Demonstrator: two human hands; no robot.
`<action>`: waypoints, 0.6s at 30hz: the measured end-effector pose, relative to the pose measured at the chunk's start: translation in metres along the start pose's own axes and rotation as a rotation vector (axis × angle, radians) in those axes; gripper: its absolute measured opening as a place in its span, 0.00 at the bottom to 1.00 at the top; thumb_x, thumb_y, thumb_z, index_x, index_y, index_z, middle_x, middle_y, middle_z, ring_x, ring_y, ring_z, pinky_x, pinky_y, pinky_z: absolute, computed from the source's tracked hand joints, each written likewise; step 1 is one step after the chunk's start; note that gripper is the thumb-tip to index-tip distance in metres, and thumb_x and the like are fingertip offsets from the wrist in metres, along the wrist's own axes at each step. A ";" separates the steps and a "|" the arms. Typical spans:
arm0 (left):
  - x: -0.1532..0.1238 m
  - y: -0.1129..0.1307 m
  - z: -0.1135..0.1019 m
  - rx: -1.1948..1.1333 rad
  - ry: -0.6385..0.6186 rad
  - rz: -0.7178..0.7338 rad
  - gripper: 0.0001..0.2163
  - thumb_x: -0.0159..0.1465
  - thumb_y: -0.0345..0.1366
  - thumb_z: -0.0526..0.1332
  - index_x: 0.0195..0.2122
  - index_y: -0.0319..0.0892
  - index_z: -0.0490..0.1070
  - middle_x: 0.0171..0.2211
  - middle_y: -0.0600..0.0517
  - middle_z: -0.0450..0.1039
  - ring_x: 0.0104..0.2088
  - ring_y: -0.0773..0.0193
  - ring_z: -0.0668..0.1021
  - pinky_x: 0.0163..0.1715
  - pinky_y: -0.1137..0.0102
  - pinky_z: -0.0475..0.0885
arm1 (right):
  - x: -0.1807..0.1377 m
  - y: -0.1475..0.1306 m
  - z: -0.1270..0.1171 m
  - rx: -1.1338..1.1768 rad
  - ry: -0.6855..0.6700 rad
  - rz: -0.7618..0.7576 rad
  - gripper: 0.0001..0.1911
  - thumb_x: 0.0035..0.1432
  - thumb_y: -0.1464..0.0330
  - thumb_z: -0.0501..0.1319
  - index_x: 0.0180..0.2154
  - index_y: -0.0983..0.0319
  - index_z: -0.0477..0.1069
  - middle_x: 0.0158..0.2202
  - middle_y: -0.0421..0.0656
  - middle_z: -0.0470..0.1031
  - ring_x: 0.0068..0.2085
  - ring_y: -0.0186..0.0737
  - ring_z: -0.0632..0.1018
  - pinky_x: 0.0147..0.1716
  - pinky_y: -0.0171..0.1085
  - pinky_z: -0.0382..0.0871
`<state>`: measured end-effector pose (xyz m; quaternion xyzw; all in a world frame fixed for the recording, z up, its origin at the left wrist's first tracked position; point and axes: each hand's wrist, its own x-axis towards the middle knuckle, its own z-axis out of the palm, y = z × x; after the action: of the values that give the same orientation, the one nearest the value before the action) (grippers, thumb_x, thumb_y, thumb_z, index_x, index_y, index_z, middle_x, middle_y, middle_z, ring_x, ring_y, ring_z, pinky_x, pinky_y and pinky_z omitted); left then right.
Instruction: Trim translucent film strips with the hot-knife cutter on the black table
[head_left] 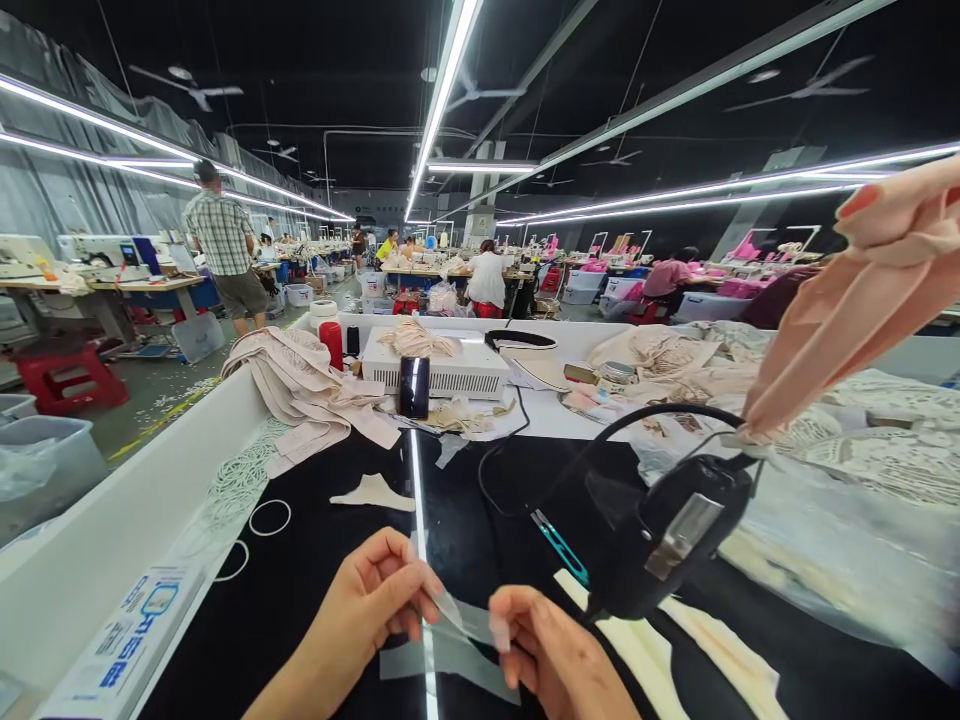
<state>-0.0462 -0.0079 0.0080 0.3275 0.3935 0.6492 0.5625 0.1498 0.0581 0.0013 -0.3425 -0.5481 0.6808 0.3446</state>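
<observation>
My left hand (384,590), at the lower middle, is closed in a pinch on a thin translucent strip (451,612) that points toward my right hand. My right hand (559,650) is beside it with curled fingers; a pale, blurred bit shows at its fingertips, too unclear to name. More translucent strips (442,664) lie on the black work surface (300,620) under both hands. Beyond my left hand lies a cream fabric piece (373,493). Teal thread snips (561,548) lie beyond my right hand, and cream cut pieces (637,650) lie to its right.
A black handheld device (679,530) hangs from knotted pink fabric (832,320) at right, its cable crossing the surface. A phone (413,388) leans on a white box (480,372). Fabric piles (300,375) and white rings (270,517) are at left. People work at machines farther off.
</observation>
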 end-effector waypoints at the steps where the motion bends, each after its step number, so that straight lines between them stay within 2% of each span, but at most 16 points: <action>1: -0.001 -0.001 0.000 0.012 -0.041 0.024 0.19 0.58 0.49 0.74 0.31 0.39 0.70 0.28 0.50 0.77 0.26 0.71 0.76 0.26 0.78 0.69 | 0.001 0.000 0.000 0.026 0.049 0.009 0.33 0.55 0.37 0.62 0.35 0.61 0.81 0.29 0.44 0.73 0.31 0.40 0.70 0.30 0.35 0.66; 3: -0.003 -0.003 0.000 0.030 -0.115 0.062 0.18 0.58 0.47 0.74 0.31 0.39 0.70 0.27 0.50 0.77 0.28 0.68 0.77 0.30 0.75 0.72 | 0.002 0.001 0.002 -0.002 0.043 0.038 0.34 0.55 0.37 0.62 0.37 0.61 0.82 0.33 0.47 0.76 0.35 0.44 0.73 0.33 0.37 0.68; 6: -0.004 -0.005 -0.002 0.070 -0.203 0.085 0.16 0.60 0.46 0.73 0.32 0.39 0.71 0.28 0.49 0.77 0.29 0.67 0.77 0.33 0.73 0.72 | 0.003 0.005 0.007 -0.057 -0.127 0.071 0.33 0.57 0.38 0.61 0.35 0.62 0.82 0.34 0.48 0.77 0.38 0.46 0.74 0.39 0.39 0.68; 8: -0.004 -0.005 -0.003 0.124 -0.244 0.085 0.16 0.60 0.45 0.73 0.32 0.38 0.72 0.28 0.50 0.77 0.30 0.66 0.76 0.34 0.72 0.71 | 0.003 0.007 0.013 -0.017 -0.192 0.073 0.31 0.56 0.40 0.63 0.33 0.61 0.82 0.32 0.45 0.76 0.37 0.44 0.74 0.41 0.40 0.68; 13: -0.007 -0.004 -0.002 0.176 -0.287 0.069 0.16 0.61 0.46 0.72 0.33 0.38 0.72 0.29 0.49 0.76 0.32 0.64 0.76 0.36 0.70 0.70 | 0.003 0.002 0.024 0.072 -0.149 0.035 0.24 0.52 0.47 0.71 0.26 0.62 0.77 0.26 0.40 0.71 0.31 0.39 0.69 0.37 0.37 0.65; 18: -0.008 -0.002 -0.003 0.191 -0.331 0.086 0.12 0.63 0.43 0.71 0.34 0.39 0.74 0.31 0.50 0.77 0.34 0.63 0.78 0.39 0.70 0.70 | 0.004 0.000 0.023 0.036 -0.064 0.043 0.22 0.52 0.49 0.72 0.26 0.62 0.76 0.25 0.40 0.71 0.30 0.38 0.68 0.34 0.35 0.62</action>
<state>-0.0465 -0.0159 0.0045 0.4983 0.3409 0.5696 0.5577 0.1280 0.0491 0.0043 -0.3260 -0.5389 0.7085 0.3184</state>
